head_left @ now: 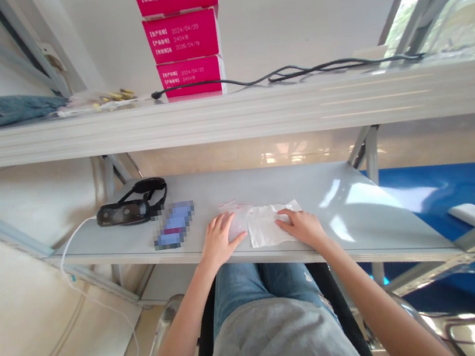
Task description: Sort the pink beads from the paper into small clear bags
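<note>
Side by side on the grey shelf board (300,184) lie a clear plastic zip bag (239,222) with a pinkish top strip and a white sheet (265,230) that looks like tissue or thin cloth. My left hand (217,241) rests on the left part of the zip bag, thumb spread away from the fingers. On the right part of the white sheet lies my right hand (304,227), its fingers apart and nothing visible between them. The palms hide parts of both things.
A black headset (125,211) with a white cable (65,267) sits at the left, beside a pixelated phone-like object (174,225). Above runs an upper shelf (220,118) carrying stacked pink boxes (182,37) and a black cable (246,82). My legs (256,284) are under the board.
</note>
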The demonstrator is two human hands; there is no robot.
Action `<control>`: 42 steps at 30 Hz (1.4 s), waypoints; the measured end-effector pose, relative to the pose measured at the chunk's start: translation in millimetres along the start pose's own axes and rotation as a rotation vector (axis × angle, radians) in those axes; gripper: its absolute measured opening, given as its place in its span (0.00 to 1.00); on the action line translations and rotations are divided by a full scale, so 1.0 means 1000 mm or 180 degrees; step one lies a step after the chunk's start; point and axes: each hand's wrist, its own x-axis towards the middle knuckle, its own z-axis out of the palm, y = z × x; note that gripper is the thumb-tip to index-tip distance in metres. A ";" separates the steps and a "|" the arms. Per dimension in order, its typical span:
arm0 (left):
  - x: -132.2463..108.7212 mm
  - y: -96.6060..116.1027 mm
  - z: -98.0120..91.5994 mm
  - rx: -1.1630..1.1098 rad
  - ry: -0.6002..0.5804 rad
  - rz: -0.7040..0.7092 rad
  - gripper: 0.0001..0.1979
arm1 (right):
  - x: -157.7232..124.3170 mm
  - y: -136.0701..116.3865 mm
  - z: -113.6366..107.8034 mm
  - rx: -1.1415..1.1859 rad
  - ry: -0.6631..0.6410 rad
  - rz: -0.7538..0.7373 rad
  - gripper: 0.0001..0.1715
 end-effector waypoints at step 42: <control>-0.001 -0.002 -0.007 -0.0396 0.0145 -0.0098 0.29 | 0.000 0.024 0.011 0.1685 0.0538 0.0432 0.24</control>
